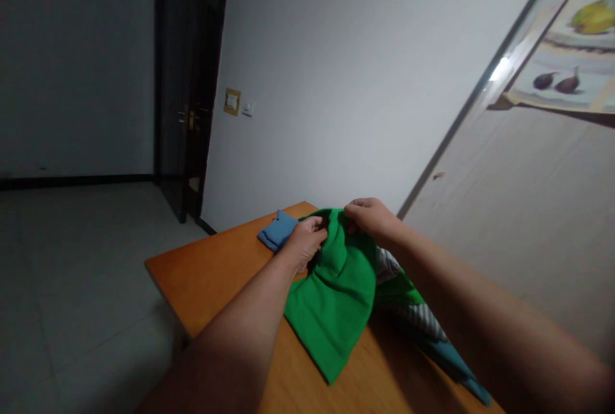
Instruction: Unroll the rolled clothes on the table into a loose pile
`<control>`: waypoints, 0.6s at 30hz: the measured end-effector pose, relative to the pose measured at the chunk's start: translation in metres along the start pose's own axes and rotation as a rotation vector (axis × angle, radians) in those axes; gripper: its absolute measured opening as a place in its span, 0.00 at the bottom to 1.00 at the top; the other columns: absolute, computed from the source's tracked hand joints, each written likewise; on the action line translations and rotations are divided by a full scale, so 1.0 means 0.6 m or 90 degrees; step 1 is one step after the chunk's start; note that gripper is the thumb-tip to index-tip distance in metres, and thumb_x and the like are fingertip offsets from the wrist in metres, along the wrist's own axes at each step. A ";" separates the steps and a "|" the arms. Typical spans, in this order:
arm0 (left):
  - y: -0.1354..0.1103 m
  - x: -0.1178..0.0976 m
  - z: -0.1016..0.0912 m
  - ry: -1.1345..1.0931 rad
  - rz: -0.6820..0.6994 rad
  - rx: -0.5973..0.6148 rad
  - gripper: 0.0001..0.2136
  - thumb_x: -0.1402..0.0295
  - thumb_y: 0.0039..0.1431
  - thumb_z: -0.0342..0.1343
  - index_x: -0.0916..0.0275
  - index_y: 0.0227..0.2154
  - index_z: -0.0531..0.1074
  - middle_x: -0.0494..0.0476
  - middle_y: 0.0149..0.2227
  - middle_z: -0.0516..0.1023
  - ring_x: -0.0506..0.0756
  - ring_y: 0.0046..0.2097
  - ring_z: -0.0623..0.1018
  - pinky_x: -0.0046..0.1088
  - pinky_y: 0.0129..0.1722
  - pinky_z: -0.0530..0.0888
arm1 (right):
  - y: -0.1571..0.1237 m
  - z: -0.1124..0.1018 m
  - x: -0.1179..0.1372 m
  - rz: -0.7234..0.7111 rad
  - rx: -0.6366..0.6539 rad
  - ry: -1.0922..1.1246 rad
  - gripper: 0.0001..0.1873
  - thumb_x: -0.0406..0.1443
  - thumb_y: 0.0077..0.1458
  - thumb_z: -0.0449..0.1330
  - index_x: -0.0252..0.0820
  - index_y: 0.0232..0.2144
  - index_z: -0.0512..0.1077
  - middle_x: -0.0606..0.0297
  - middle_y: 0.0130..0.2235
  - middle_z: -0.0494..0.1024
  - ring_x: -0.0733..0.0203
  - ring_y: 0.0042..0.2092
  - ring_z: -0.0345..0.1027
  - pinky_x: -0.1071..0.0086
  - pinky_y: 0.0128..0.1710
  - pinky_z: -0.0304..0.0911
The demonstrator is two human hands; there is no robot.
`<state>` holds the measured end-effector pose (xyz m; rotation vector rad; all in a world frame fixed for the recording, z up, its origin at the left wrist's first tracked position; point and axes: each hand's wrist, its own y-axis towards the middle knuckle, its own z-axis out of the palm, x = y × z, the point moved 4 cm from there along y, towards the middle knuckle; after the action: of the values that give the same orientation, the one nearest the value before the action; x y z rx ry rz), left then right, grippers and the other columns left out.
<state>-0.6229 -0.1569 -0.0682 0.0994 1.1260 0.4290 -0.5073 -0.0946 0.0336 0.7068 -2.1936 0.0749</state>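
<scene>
Both hands gather a green cloth (336,298) at the far end of the orange wooden table (211,279); the left hand (306,241) clenches its top edge, the right hand (369,216) pinches the same edge just beside it; the cloth hangs down onto the tabletop; a folded blue cloth (277,231) lies behind the left hand; a grey-striped garment (418,311) lies under the right forearm.

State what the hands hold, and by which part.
Both hold the green cloth by its bunched upper edge: left hand on its left side, right hand on its right.
</scene>
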 end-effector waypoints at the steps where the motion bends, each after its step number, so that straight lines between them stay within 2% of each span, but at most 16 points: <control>1: -0.001 0.003 0.002 0.009 -0.008 0.016 0.15 0.69 0.46 0.65 0.63 0.40 0.78 0.55 0.34 0.82 0.50 0.28 0.74 0.25 0.30 0.70 | -0.001 -0.002 0.003 -0.007 0.002 0.056 0.07 0.34 0.49 0.56 0.42 0.21 0.67 0.67 0.19 0.71 0.67 0.20 0.64 0.74 0.20 0.52; 4: -0.004 0.016 0.005 0.032 -0.037 0.036 0.10 0.70 0.46 0.64 0.63 0.34 0.78 0.54 0.31 0.81 0.53 0.29 0.76 0.29 0.33 0.72 | -0.005 -0.001 0.014 -0.037 0.025 0.152 0.07 0.34 0.49 0.56 0.42 0.20 0.66 0.70 0.18 0.68 0.67 0.20 0.64 0.75 0.19 0.52; 7: -0.001 0.019 0.000 0.068 -0.022 0.004 0.07 0.69 0.46 0.62 0.62 0.30 0.76 0.52 0.27 0.79 0.54 0.29 0.75 0.30 0.32 0.72 | -0.005 0.000 0.024 -0.072 0.056 0.137 0.06 0.34 0.49 0.56 0.42 0.21 0.67 0.69 0.18 0.70 0.67 0.21 0.64 0.75 0.20 0.54; 9: 0.005 0.011 -0.013 0.108 0.029 -0.052 0.05 0.69 0.48 0.60 0.62 0.29 0.76 0.51 0.26 0.77 0.52 0.28 0.74 0.27 0.31 0.70 | -0.001 -0.011 0.026 -0.090 0.027 0.072 0.06 0.33 0.48 0.57 0.42 0.21 0.68 0.68 0.19 0.71 0.66 0.21 0.64 0.74 0.22 0.56; 11: 0.013 0.004 -0.033 0.139 0.071 -0.152 0.04 0.67 0.51 0.58 0.62 0.28 0.75 0.51 0.26 0.76 0.51 0.29 0.73 0.25 0.30 0.68 | 0.006 -0.034 0.024 -0.081 -0.036 0.044 0.05 0.32 0.46 0.58 0.41 0.20 0.68 0.67 0.18 0.70 0.66 0.21 0.63 0.73 0.22 0.56; 14: 0.021 0.006 -0.055 0.135 0.067 -0.255 0.05 0.66 0.53 0.59 0.62 0.30 0.74 0.53 0.29 0.78 0.51 0.31 0.74 0.25 0.32 0.69 | 0.016 -0.079 0.020 -0.046 -0.117 0.156 0.04 0.32 0.44 0.58 0.42 0.20 0.66 0.66 0.18 0.69 0.65 0.21 0.61 0.73 0.20 0.53; 16: 0.022 0.014 -0.055 0.123 0.039 -0.249 0.07 0.64 0.53 0.61 0.62 0.31 0.74 0.54 0.29 0.79 0.52 0.30 0.76 0.27 0.32 0.71 | 0.020 -0.100 0.024 -0.046 -0.129 0.243 0.03 0.34 0.44 0.57 0.43 0.21 0.65 0.66 0.20 0.69 0.65 0.22 0.62 0.73 0.21 0.56; 18: 0.018 0.021 -0.042 0.080 0.011 -0.174 0.12 0.61 0.51 0.65 0.62 0.34 0.75 0.56 0.31 0.81 0.54 0.31 0.78 0.31 0.34 0.74 | 0.024 -0.108 0.031 -0.072 -0.090 0.317 0.03 0.36 0.45 0.55 0.43 0.23 0.65 0.65 0.23 0.69 0.65 0.24 0.62 0.73 0.24 0.60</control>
<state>-0.6440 -0.1459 -0.0869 -0.1595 1.1790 0.6067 -0.4797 -0.0730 0.0927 0.6500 -1.6641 0.0319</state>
